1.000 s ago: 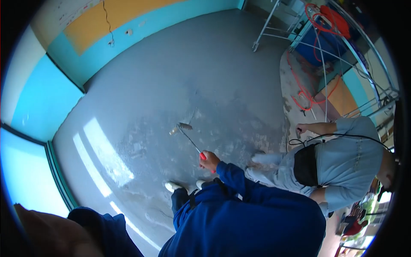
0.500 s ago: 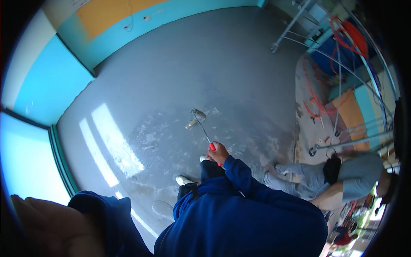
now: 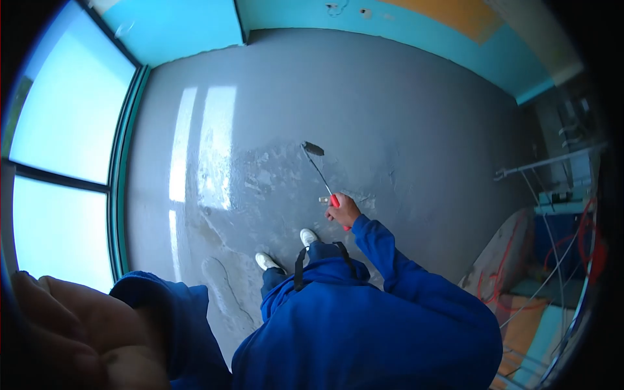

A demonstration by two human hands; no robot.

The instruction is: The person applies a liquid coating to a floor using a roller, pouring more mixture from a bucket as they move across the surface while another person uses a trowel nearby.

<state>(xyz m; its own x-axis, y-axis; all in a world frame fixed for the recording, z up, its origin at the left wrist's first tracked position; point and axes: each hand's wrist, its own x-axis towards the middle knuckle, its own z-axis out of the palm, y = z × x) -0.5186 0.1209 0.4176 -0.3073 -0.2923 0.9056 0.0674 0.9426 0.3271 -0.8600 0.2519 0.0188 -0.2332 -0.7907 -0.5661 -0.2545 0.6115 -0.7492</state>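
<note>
My right hand (image 3: 343, 212) is closed around the red handle of a paint roller (image 3: 313, 149). A thin metal rod runs from the grip to the dark grey roller head, which overlaps the wet-looking grey floor (image 3: 403, 123). Close to my knuckles, a small pale piece with a dark spot (image 3: 324, 200) shows against the floor. My left hand (image 3: 97, 325) is raised very near the camera at the lower left, in shadow, its fingertips running out of view. Both my white shoes (image 3: 264, 261) stand on a patchy, lighter part of the floor.
A tall window (image 3: 65, 136) is on the left, its light reflecting off the floor. Turquoise wall (image 3: 299, 14) borders the far side. A metal scaffold frame (image 3: 552, 162) stands at the right, by a red hose (image 3: 497, 279). A puddle-like patch (image 3: 224, 289) lies left of my feet.
The view has turned, bringing in more window and taking the other person out of sight. The roller head has moved farther from the pale piece. My right hand keeps its hold.
</note>
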